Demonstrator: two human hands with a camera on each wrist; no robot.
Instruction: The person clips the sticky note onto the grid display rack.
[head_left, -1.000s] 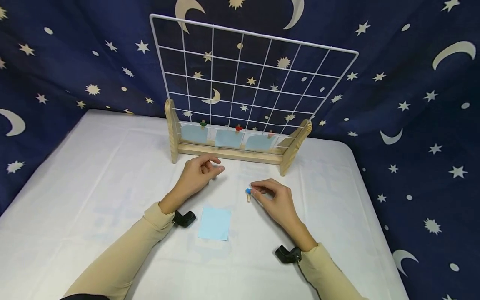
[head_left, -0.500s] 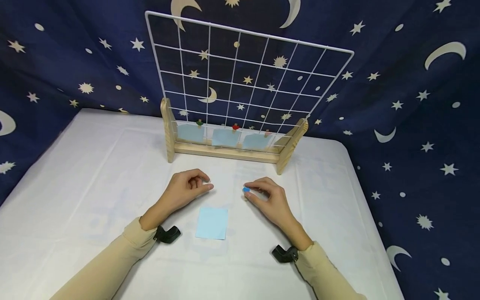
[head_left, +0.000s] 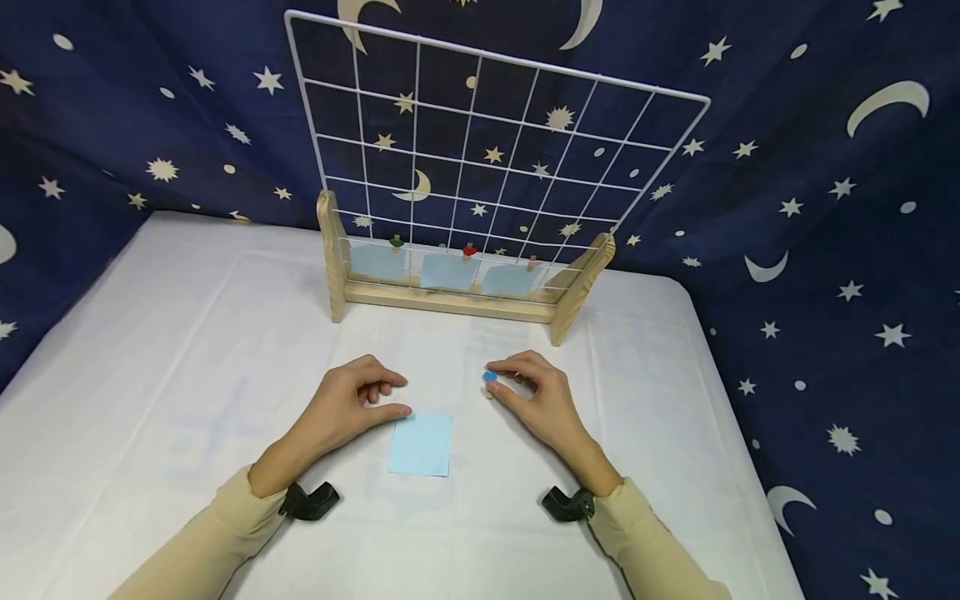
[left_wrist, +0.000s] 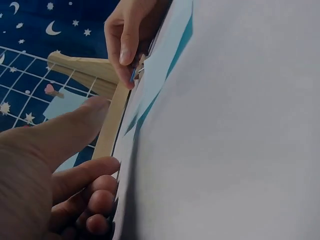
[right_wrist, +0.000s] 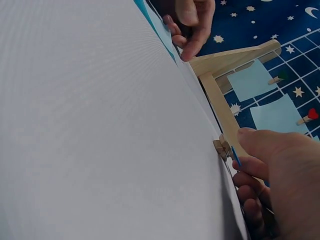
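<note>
In the head view a small wooden clothespin with a blue heart is at the fingertips of my right hand, pinched between thumb and index finger. Its wooden end sticks out past the fingers in the right wrist view. A light blue paper square lies on the table between my hands. My left hand is beside it, thumb tip over its upper left corner; whether it touches cannot be told. Thumb and index finger stand apart there, the other fingers loosely bent, holding nothing.
Behind the hands stands a white wire grid on a wooden base. Several blue papers hang low on it from clothespins with green, red and pink tops. A white cloth covers the table; a dark starry curtain hangs behind.
My left hand has come back from near the grid base, toward the person, to the paper's upper left corner. The right hand stays nearly in place; the clothespin has turned in its fingers.
</note>
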